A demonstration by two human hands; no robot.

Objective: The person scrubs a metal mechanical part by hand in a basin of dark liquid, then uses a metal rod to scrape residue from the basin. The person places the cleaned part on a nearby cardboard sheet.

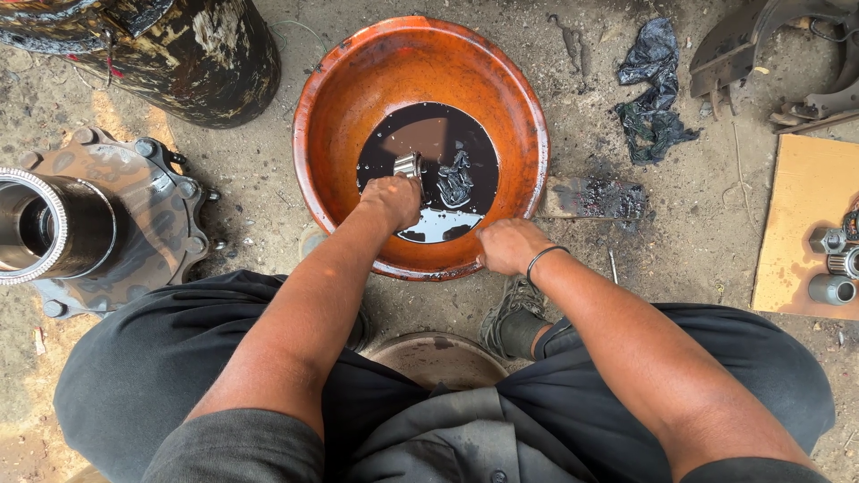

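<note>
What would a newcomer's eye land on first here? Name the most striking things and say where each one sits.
The big orange basin at top centre, with black oily liquid pooled in its bottom. The left hand holds a shiny metal part over that liquid, while the right hand grips the near rim. At far left a greasy wheel hub with a ring of bolts rests on the dirt.

Dirt-floor vehicle repair yard: wheel hub, oily orange basin, greasy rags.

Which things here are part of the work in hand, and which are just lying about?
In use:
left hand
metal part
orange basin
black oily liquid
right hand, gripping the basin's rim

Lying about:
wheel hub
dark drum
black rag
cardboard with small metal parts
</note>
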